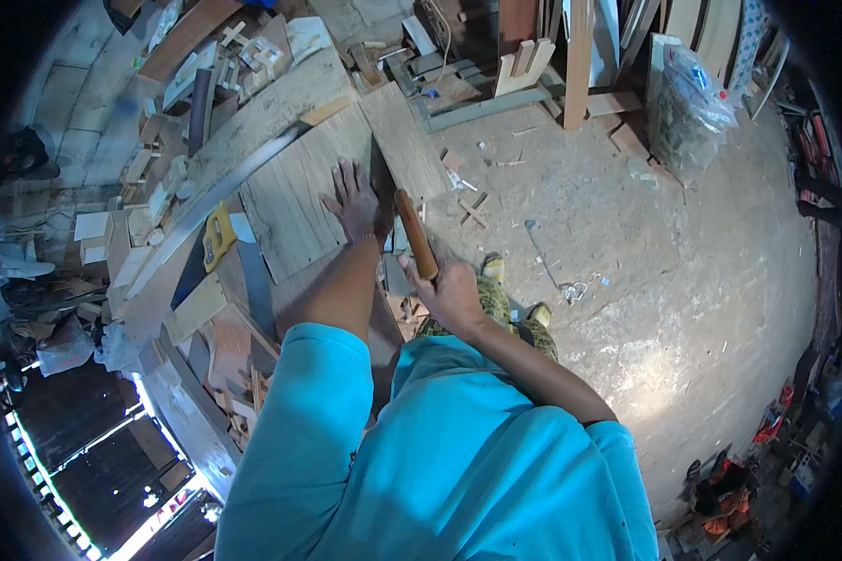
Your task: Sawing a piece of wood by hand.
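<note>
My left hand (353, 198) lies flat with fingers spread on a greyish wood-grain board (290, 187), near its right edge. My right hand (451, 297) is wrapped around the near end of a smooth brown wooden bar (415, 236) with rounded ends; its exact kind does not show. The bar slants away from me, just right of the left hand and beside the board. Another wood-grain panel (402, 140) sticks out at the board's far right. Left of the board lies a handsaw with a yellow handle (219, 237), its blade partly hidden.
A long metal straightedge (243, 173) runs along the board's left side. Wood offcuts (253, 56) heap up at the left and far left. On the concrete floor (646, 309) lie crossed scraps (474, 211). A filled plastic bag (690, 112) stands by leaning planks (578, 65).
</note>
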Motion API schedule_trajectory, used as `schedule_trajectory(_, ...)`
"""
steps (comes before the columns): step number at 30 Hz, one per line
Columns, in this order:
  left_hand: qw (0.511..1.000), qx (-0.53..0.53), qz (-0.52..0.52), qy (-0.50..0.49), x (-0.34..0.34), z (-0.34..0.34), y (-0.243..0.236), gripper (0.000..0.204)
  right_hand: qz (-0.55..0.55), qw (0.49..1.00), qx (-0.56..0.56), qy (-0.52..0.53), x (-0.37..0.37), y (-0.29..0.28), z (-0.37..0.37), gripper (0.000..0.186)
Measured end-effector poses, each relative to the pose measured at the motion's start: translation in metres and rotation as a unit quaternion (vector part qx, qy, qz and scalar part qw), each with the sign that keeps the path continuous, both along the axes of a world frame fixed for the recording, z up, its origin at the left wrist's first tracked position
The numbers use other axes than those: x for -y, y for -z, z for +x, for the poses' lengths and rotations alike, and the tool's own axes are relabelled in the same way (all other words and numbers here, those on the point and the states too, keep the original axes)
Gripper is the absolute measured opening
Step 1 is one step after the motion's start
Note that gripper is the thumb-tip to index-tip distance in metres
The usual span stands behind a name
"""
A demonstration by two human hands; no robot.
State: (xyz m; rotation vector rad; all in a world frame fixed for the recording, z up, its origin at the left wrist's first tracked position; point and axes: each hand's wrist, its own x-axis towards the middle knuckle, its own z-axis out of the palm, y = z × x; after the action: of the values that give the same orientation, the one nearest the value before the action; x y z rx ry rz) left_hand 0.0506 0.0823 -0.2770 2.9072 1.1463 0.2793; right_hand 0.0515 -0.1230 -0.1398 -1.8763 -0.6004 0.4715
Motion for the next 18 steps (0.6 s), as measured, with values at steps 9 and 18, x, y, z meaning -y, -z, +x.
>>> schedule_trajectory(9,0.997,-0.001,0.047,0.055,0.005,-0.002,-0.011,0.058,-0.017,0.999,0.0,0.036,-0.004,-0.002,-0.002,0.038)
schedule_trajectory(18,0.995,-0.017,0.021,0.098,-0.008,-0.003,-0.006,0.058,0.009,0.996,0.047,0.079,-0.006,0.005,-0.005,0.038)
